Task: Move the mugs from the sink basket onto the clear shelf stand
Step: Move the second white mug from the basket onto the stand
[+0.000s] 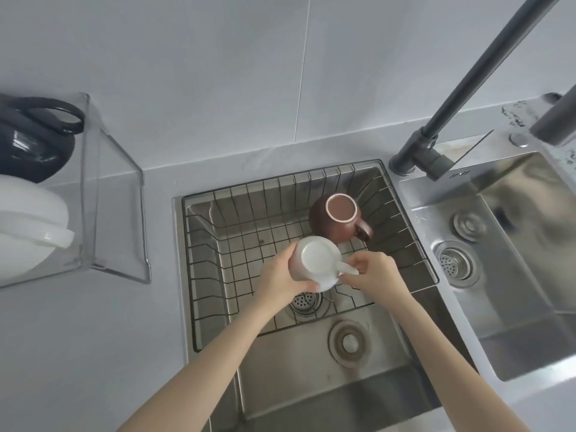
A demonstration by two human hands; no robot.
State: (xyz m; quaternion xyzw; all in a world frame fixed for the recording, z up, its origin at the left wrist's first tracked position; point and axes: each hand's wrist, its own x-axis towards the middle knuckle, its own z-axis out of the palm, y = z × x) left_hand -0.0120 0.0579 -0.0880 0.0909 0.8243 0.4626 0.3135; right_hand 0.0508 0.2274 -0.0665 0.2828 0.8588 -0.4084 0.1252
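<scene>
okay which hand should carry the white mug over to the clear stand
Left. The left hand already wraps the white mug body, and the clear shelf stand sits on its side. The right hand only pinches the handle, on the far side.

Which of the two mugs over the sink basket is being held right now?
The white mug: the left hand wraps its body and the right hand pinches its handle. The brown mug sits untouched, upside down, in the basket.
</scene>
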